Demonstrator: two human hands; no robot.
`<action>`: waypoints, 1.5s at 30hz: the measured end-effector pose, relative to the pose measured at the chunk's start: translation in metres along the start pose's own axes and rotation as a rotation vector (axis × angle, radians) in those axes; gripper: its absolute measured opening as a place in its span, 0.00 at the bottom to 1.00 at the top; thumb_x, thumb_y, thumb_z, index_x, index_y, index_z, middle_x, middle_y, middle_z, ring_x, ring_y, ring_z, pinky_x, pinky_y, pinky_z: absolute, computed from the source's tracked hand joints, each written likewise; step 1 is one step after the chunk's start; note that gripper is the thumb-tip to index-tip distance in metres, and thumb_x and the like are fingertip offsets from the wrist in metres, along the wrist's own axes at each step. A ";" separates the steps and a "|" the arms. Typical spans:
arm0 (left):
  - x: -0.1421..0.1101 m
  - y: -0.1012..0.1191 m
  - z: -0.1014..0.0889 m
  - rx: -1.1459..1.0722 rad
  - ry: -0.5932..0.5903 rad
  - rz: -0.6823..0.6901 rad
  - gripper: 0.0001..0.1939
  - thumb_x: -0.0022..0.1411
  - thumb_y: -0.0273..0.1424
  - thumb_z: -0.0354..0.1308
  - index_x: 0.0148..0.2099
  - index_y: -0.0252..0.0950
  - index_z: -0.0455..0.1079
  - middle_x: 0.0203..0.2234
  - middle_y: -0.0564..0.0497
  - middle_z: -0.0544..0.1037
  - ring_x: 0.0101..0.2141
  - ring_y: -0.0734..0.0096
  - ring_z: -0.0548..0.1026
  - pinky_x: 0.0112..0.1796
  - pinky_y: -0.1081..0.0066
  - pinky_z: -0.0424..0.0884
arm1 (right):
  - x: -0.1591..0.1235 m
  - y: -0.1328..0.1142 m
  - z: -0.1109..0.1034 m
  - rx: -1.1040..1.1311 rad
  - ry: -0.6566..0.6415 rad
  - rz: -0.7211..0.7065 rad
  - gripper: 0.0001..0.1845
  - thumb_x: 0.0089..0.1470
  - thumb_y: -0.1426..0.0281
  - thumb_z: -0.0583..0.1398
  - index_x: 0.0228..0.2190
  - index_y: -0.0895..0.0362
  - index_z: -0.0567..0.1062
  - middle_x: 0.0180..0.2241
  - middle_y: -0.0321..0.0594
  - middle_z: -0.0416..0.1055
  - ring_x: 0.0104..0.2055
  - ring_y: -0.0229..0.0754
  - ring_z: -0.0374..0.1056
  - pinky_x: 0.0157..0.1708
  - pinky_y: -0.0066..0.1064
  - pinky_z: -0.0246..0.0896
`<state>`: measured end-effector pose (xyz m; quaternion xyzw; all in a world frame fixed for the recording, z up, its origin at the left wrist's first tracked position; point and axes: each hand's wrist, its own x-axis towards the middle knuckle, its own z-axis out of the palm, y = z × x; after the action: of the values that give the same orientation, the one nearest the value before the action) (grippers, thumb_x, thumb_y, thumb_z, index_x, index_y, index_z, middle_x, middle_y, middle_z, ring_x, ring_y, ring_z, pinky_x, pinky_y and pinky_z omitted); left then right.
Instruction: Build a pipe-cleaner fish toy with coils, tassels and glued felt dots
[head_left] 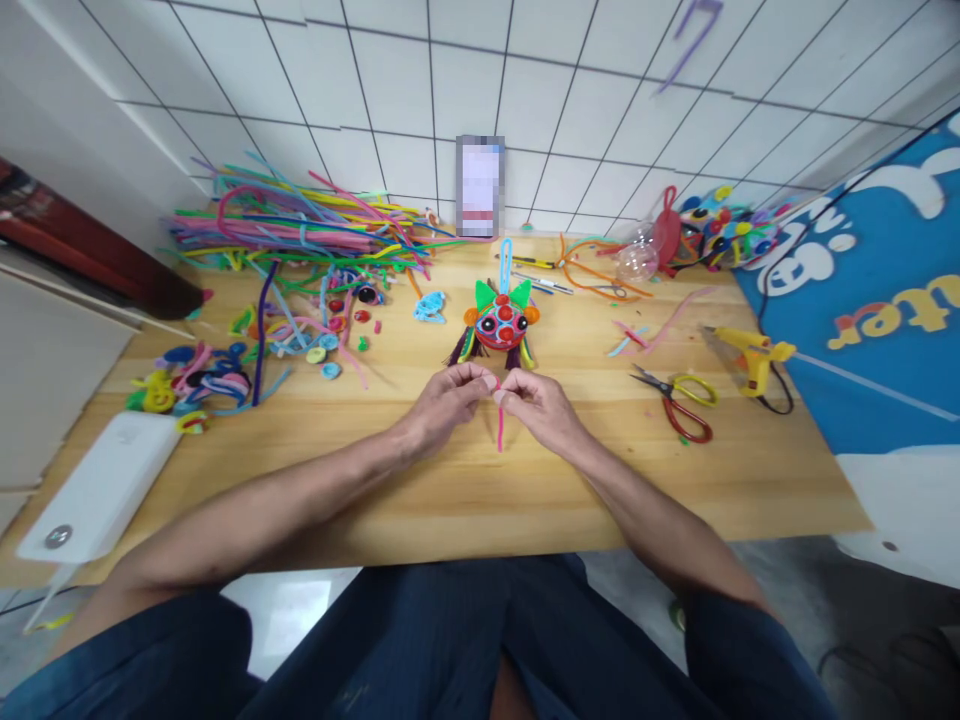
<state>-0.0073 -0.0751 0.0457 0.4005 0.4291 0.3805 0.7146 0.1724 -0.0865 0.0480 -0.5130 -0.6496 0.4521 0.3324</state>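
Note:
Over the middle of the wooden table, both hands meet on a pink pipe cleaner [500, 432]. My left hand [450, 400] is closed, thumb and forefinger pinching its upper end. Right beside it, my right hand [541, 403] is also closed in a pinch on the same piece. The free end hangs down toward me, below the fingertips. Just beyond the hands lies a colourful animal-face ornament [502, 320] with green ears, black-and-white eyes, red and orange pompoms, dark tassels and a light blue loop at its top. The fingers partly cover the pinched end.
Pipe cleaners [300, 225] are heaped at the back left, with coiled pieces [199, 380] nearer. Scissors [679, 400] and a yellow glue gun [754, 355] lie at right. A phone [480, 185] leans on the tiled wall. A white power bank [105, 485] lies at the left edge.

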 end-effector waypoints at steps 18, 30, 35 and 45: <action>0.007 0.015 -0.019 0.309 -0.173 0.082 0.16 0.54 0.42 0.72 0.34 0.33 0.78 0.22 0.55 0.73 0.23 0.79 0.63 0.26 0.76 0.57 | -0.001 -0.009 -0.011 -0.076 -0.098 -0.027 0.10 0.54 0.64 0.60 0.24 0.55 0.71 0.23 0.32 0.66 0.27 0.37 0.60 0.30 0.29 0.53; 0.005 -0.009 0.001 -0.159 0.003 -0.080 0.27 0.44 0.50 0.77 0.33 0.34 0.73 0.19 0.59 0.67 0.17 0.83 0.54 0.19 0.75 0.47 | 0.003 0.007 -0.003 -0.015 -0.064 0.006 0.15 0.57 0.58 0.60 0.25 0.54 0.69 0.23 0.31 0.64 0.26 0.35 0.57 0.28 0.29 0.50; 0.012 0.013 -0.024 0.298 -0.137 0.149 0.22 0.57 0.48 0.69 0.44 0.35 0.77 0.31 0.53 0.77 0.23 0.79 0.62 0.25 0.74 0.56 | 0.003 0.001 -0.016 -0.016 -0.150 0.032 0.14 0.55 0.59 0.60 0.24 0.55 0.69 0.22 0.29 0.61 0.26 0.35 0.56 0.28 0.29 0.48; 0.013 0.020 -0.023 0.552 -0.231 0.233 0.13 0.61 0.40 0.64 0.34 0.34 0.76 0.26 0.54 0.75 0.28 0.75 0.67 0.31 0.73 0.62 | 0.002 0.000 -0.016 -0.048 -0.099 -0.009 0.12 0.55 0.61 0.61 0.26 0.55 0.73 0.23 0.31 0.67 0.27 0.35 0.59 0.28 0.29 0.52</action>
<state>-0.0281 -0.0501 0.0530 0.6663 0.3832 0.2810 0.5747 0.1860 -0.0811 0.0536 -0.4949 -0.6781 0.4599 0.2894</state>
